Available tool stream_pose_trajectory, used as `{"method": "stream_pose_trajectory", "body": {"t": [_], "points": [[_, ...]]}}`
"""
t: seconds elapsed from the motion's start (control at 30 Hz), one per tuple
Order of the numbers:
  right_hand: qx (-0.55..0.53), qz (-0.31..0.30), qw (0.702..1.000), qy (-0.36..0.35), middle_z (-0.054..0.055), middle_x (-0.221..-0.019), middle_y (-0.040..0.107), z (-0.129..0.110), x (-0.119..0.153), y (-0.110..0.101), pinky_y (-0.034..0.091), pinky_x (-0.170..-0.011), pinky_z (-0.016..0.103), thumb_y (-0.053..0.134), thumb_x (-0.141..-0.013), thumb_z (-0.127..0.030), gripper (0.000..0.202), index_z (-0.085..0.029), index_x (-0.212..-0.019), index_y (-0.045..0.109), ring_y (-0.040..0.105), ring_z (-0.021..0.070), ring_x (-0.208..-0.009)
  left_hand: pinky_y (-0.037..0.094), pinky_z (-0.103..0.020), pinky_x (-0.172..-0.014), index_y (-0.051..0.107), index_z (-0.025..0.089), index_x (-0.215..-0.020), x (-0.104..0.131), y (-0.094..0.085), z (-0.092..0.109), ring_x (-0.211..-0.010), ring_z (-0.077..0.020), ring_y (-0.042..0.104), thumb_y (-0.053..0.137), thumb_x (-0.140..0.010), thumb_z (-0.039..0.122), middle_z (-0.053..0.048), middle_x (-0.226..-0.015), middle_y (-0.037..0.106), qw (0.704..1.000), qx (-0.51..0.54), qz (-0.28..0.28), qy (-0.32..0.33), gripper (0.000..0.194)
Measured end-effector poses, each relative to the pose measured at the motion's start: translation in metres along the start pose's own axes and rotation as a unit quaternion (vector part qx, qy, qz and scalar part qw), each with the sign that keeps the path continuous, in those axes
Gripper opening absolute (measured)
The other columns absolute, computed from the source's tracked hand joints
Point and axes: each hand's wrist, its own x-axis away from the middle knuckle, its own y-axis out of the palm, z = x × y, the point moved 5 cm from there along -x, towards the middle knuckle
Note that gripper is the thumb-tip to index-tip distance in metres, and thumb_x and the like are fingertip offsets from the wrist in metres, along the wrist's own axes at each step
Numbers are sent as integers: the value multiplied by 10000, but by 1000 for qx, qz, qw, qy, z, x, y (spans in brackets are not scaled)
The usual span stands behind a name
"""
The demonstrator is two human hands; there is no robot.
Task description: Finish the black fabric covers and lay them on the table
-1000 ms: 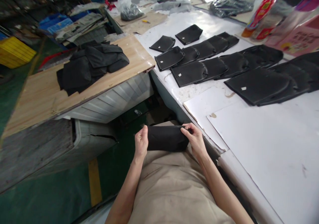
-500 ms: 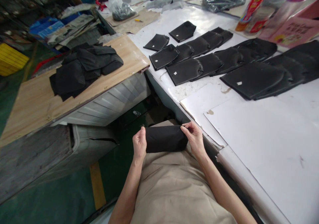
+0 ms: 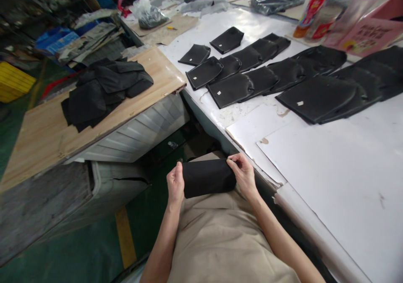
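Observation:
A flat black fabric piece is stretched between my two hands, just above my lap. My left hand is closed on its left end, thumb on top. The thumb and fingers of my right hand pinch its upper right corner. On the white-covered table to the right, black pieces with rounded ends lie overlapping in rows, some bearing a small white tag. A loose heap of black fabric pieces rests on the wooden board at the left.
The table's front edge runs close along my right side. Behind the rows stand a red bottle and a pink box. A plastic bag sits at the back; a yellow crate is on the floor at far left.
The lower left of the black fabric piece has dropped slightly, and my left hand has shifted a little left. Both hands keep their hold. The view has turned slightly.

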Motion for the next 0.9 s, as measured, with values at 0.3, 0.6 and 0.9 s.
{"method": "stream_pose_trajectory", "body": {"t": [0.3, 0.6, 0.9], "points": [[5, 10, 1000, -11, 10, -841, 646, -5, 2, 1, 436, -752, 317, 691, -856, -333, 215, -240, -751, 528, 564, 190, -784, 374, -245, -576, 489, 187, -597, 0, 0, -6, -589, -129, 424, 532, -927, 559, 19, -589, 445, 1000, 6, -12, 0, 499], [90, -70, 992, -55, 7, -834, 653, -38, 4, 14, 438, -741, 305, 671, -869, -284, 204, -231, -745, 518, 581, 184, -786, 417, -448, -1076, 617, 205, -1255, 1, 21, 40, -1265, -309, 545, 659, -896, 407, -143, -1258, 625, 931, -235, -114, 256, 415], [76, -164, 977, -109, 10, -869, 616, -60, 1, 27, 449, -761, 287, 676, -896, -300, 205, -223, -799, 512, 567, 174, -828, 416, -239, -645, 653, 171, -766, 12, 72, 75, -663, -135, 523, 660, -896, 462, 10, -691, 558, 914, -94, -314, 238, 319]]}}
